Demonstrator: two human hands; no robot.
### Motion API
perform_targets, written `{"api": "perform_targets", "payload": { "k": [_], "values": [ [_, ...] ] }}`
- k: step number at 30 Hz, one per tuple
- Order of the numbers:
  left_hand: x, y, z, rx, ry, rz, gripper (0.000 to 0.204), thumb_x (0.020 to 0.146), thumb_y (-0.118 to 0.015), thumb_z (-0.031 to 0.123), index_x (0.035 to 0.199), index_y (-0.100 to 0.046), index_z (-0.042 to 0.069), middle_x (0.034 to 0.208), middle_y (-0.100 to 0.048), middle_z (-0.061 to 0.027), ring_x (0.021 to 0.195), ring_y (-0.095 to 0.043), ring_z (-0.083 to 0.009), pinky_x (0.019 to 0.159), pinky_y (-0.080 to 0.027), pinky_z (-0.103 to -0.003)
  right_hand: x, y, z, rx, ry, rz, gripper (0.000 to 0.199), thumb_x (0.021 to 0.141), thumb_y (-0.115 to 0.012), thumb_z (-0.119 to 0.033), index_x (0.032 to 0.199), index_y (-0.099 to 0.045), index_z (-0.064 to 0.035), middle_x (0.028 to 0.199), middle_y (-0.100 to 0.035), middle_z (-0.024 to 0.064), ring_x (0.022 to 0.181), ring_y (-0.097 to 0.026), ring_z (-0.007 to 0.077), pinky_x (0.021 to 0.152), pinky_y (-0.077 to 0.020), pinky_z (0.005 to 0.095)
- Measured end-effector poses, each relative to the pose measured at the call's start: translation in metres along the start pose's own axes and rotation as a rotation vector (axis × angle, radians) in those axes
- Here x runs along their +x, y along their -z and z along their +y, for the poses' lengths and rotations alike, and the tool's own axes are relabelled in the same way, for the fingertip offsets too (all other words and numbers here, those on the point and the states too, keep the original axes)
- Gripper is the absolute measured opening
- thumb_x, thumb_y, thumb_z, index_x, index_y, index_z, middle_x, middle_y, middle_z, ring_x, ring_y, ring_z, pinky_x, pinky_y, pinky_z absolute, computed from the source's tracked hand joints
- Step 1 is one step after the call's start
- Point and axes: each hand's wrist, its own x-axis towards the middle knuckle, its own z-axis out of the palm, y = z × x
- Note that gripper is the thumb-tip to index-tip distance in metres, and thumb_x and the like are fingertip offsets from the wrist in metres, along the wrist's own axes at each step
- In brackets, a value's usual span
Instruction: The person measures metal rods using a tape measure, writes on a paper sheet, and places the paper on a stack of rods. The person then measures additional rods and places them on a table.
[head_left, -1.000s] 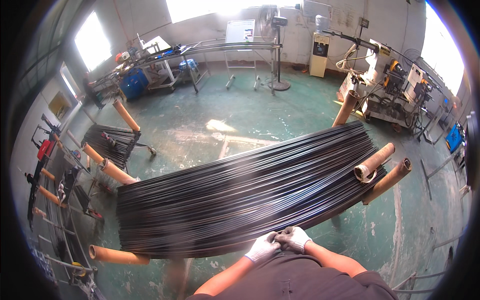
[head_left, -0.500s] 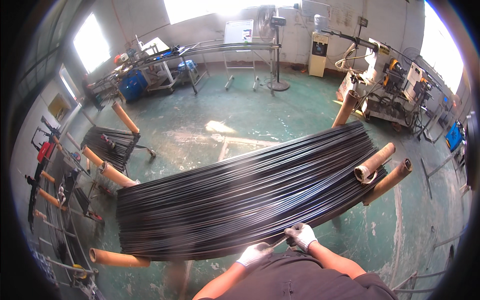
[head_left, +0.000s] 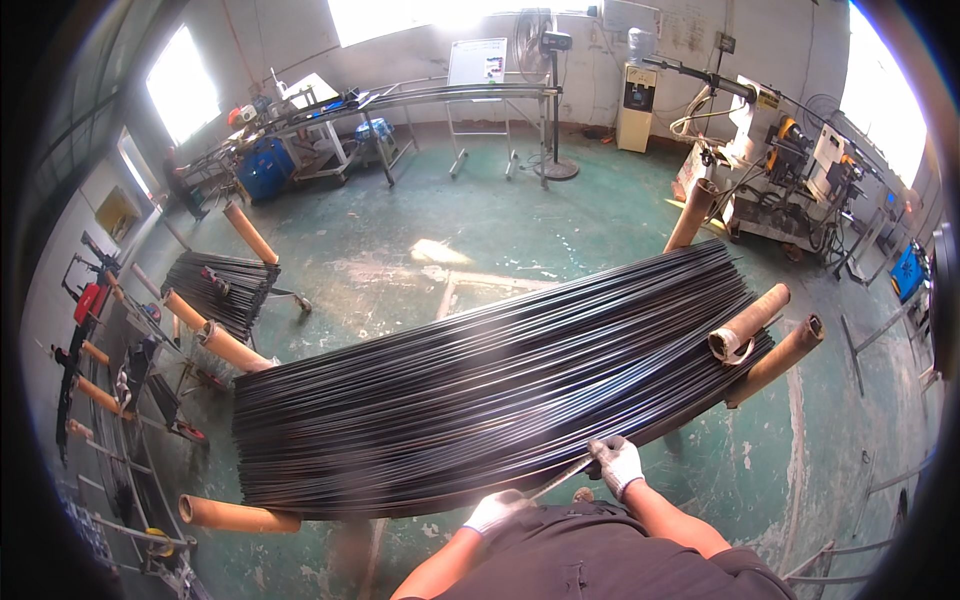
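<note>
Rack (head_left: pixel 774 363) w/ rods (head_left: pixel 480 390), strip (head_left: pixel 559 479) in R hand (head_left: pixel 617 465)

Two gloved hands (head_left: pixel 618 465) are there; one thin strip (head_left: pixel 560 479) between them; one wide layer of black rods (head_left: pixel 480 390), too many for counting; five cardboard tubes (head_left: pixel 748 323) around it; one whiteboard (head_left: pixel 475 62); one water dispenser (head_left: pixel 635 125).

Floor (head_left: pixel 350 230): was painted green, scuffed.
Windows (head_left: pixel 185 85): were whitened by glare.
Dispenser (head_left: pixel 636 112): was set beside the wall (head_left: pixel 592 90).

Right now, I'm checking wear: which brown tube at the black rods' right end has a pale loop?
The middle tube, seen against the rods; the far tube and near tube show none.
</note>
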Motion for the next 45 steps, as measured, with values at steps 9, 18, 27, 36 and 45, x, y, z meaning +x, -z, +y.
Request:
{"api": "perform_targets", "payload": {
  "k": [9,18,27,36,45],
  "values": [
    [0.012,0.004,-0.04,0.227,-0.075,0.012,0.056,0.099,-0.067,0.053,0.123,-0.077,0.004,0.118,-0.077,-0.0164,0.107,-0.071,-0.0254,0.095,-0.054,-0.038,0.048,0.045,0.06,0.001,0.202,0.258,0.039,0.102,-0.076,-0.035,0.101,-0.069,0.0032,0.075,-0.068,0.0086,0.052,-0.062,0.017,0.05,-0.0542,0.0342],
    [-0.013,0.01,-0.024,0.201,-0.095,-0.028,0.047,0.103,-0.065,0.045,0.123,-0.077,0.004,0.118,-0.077,-0.0166,0.108,-0.072,-0.0268,0.095,-0.054,-0.039,0.054,0.067,0.067,0.057,0.205,0.335,0.037,0.103,-0.076,-0.035,0.095,-0.067,-0.0001,0.069,-0.064,0.0063,0.049,-0.06,0.0163,0.046,-0.0512,0.0336],
    [0.008,0.001,-0.067,0.262,-0.044,-0.025,0.048,0.1,-0.071,0.045,0.126,-0.076,0.005,0.12,-0.077,-0.012,0.108,-0.068,-0.0221,0.098,-0.052,-0.036,0.026,0.054,0.03,0.104,0.139,0.333,0.038,0.102,-0.077,-0.037,0.096,-0.069,0.0002,0.072,-0.063,0.0054,0.049,-0.058,0.0156,0.047,-0.0506,0.0333],
    [0.0,0.005,-0.108,0.171,0.02,-0.027,0.052,0.101,-0.069,0.042,0.138,-0.071,0.005,0.128,-0.076,-0.0126,0.116,-0.07,-0.025,0.101,-0.053,-0.039,0.021,0.06,0.006,0.197,0.07,0.273,0.031,0.105,-0.072,-0.03,0.097,-0.069,0.0003,0.077,-0.065,0.0058,0.066,-0.056,0.0149,0.057,-0.047,0.0324],
    [-0.001,-0.004,-0.143,0.205,0.062,0.026,0.058,0.102,-0.064,0.047,0.142,-0.068,0.004,0.138,-0.072,-0.0177,0.128,-0.067,-0.0321,0.109,-0.05,-0.04,0.076,0.053,0.075,0.181,0.159,0.217,0.031,0.104,-0.075,-0.034,0.099,-0.067,-0.004,0.077,-0.063,0.0005,0.068,-0.054,0.0122,0.064,-0.0456,0.0317]
  ]
}}
